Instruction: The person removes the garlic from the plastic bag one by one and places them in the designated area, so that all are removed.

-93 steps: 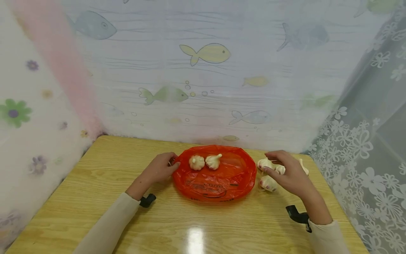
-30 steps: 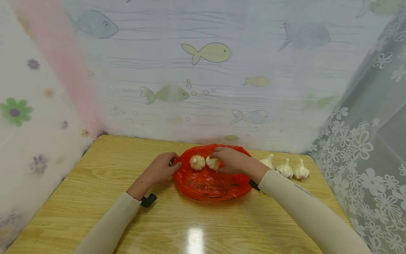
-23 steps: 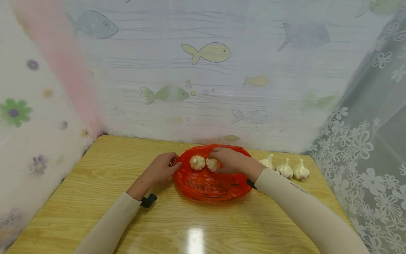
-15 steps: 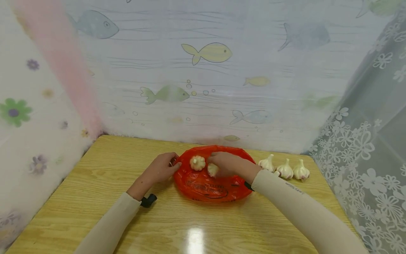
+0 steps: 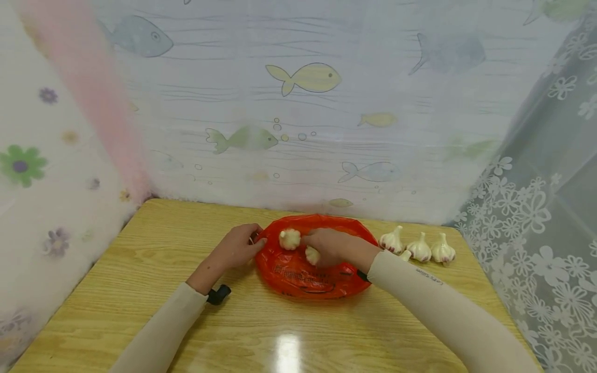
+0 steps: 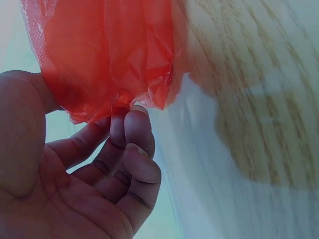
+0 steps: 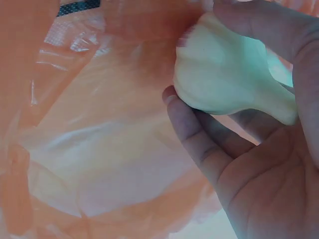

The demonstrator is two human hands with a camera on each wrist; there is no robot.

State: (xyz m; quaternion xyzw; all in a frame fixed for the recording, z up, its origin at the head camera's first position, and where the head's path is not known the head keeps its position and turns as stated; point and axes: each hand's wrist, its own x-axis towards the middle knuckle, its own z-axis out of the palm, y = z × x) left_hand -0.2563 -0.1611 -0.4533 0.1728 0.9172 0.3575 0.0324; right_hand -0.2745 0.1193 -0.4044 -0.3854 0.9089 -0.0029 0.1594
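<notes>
A red plastic bag [image 5: 298,280] lies spread in an oval, its rim raised, with dark print on it. At its left rim my left hand [image 5: 238,246] pinches the plastic; the left wrist view has the bunched red plastic [image 6: 109,59] between thumb and curled fingers. Over the bag, my right hand [image 5: 328,247] grips a garlic bulb [image 7: 224,69], its stem pointing toward the palm in the right wrist view. That bulb is partly covered by the hand in the head view. Left of it, another garlic bulb [image 5: 290,239] sits in the bag.
Several garlic bulbs [image 5: 420,247] stand on the wooden table [image 5: 224,331] right of the bag, one partly hidden by the right sleeve [image 5: 434,295]. A fish-patterned curtain [image 5: 298,129] hangs behind the table, and a flowered lace curtain [image 5: 550,259] hangs at the right.
My right hand has come from the bulbs on the right into the bag. The right-hand bulb in the bag has shifted slightly toward the front. My left hand stays at the rim.
</notes>
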